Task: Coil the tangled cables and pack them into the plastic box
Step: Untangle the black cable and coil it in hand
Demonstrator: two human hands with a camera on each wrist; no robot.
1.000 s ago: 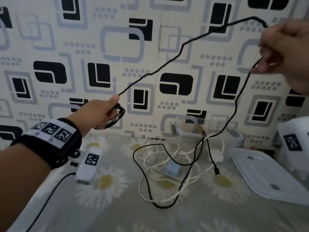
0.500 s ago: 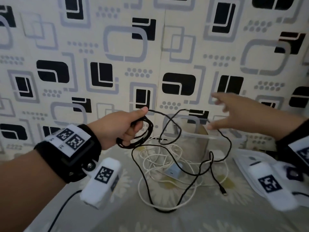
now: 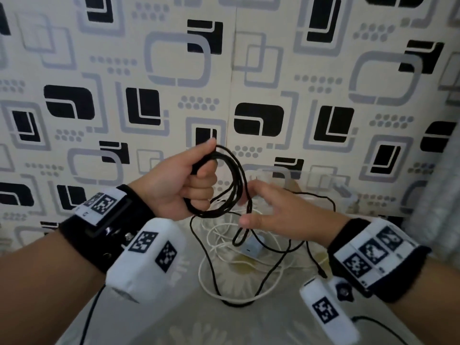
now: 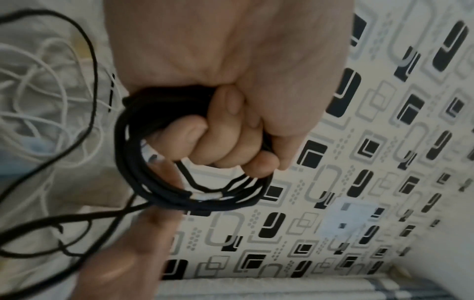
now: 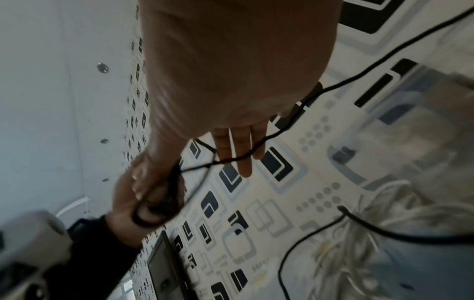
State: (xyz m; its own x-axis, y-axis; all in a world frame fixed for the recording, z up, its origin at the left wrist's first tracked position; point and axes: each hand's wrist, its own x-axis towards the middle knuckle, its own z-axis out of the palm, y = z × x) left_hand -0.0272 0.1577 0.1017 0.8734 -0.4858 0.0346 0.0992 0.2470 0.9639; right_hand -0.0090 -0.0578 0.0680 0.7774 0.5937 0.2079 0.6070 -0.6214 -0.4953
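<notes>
Black cable (image 3: 230,185), several loops of it, sits gripped in the left hand (image 3: 179,188), whose fingers (image 4: 225,130) we find clenched around the coil. The right hand (image 3: 283,215) is just beside the coil, fingers (image 5: 243,150) extended and relaxed, a strand lying across them. Below the fingers, white cable (image 3: 224,270) lies tangled on the floral surface (image 3: 261,324); the clear plastic box (image 3: 321,185) stands beyond.

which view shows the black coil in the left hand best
The left wrist view: the black coil fills the frame, its loops and the left hand gripping them plain. The head view shows the whole coil smaller, with its tail trailing down. The right wrist view shows it small and blurred.
</notes>
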